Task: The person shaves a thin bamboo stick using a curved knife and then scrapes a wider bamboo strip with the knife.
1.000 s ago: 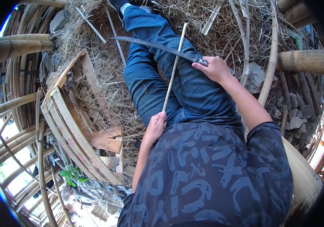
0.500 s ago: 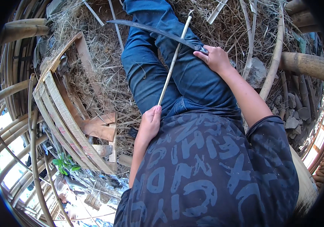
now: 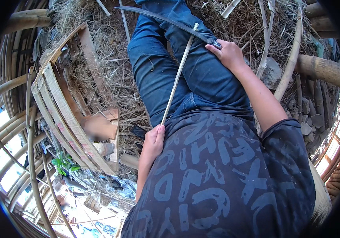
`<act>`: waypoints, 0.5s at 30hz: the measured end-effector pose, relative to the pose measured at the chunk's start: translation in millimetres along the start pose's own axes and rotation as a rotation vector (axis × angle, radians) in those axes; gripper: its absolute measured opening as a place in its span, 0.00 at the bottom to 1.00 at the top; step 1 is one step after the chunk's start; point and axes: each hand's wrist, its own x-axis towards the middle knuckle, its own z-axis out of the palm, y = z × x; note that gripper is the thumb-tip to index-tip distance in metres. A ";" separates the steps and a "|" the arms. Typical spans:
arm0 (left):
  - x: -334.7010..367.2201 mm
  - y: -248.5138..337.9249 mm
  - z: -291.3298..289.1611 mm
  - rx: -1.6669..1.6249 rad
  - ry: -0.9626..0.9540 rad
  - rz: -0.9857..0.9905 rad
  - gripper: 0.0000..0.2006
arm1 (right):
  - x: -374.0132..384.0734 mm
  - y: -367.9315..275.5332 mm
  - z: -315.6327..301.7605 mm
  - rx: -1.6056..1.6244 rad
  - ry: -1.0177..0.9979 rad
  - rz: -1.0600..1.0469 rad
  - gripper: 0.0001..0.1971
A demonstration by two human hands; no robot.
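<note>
My left hand (image 3: 153,141) is closed around the near end of a thin, pale bamboo stick (image 3: 176,79), close against my shirt. From there the stick slants away over my jeans (image 3: 207,81). Out over my right thigh, my right hand (image 3: 230,55) grips the handle of a machete (image 3: 158,17) with a long, dark, slightly curved blade. The blade points left across my legs and crosses the stick just short of its far tip. Most of the handle is hidden by my fingers.
Dry straw (image 3: 116,87) covers the ground around my legs. To the left stands a slatted wooden frame (image 3: 69,115). On the right are a thick bamboo pole (image 3: 322,69) and stones (image 3: 272,73). Bamboo bars (image 3: 35,158) and a green plant (image 3: 65,162) lie at the lower left.
My left hand has drawn back toward my body, pulling the stick nearer past the blade. A curled shaving at the stick's far tip no longer shows. My right hand stays nearly in place.
</note>
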 end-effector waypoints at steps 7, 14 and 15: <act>-17.6 3.7 -3.2 0.053 0.041 0.004 0.17 | -0.2 -1.6 7.3 -0.027 0.057 -0.039 0.31; -104.1 -51.0 -48.8 -0.179 0.088 -0.282 0.18 | 19.3 31.4 20.9 0.209 0.132 0.162 0.33; -112.3 -44.3 -48.8 -0.360 0.065 -0.401 0.17 | 16.8 36.4 28.0 0.223 0.154 0.176 0.33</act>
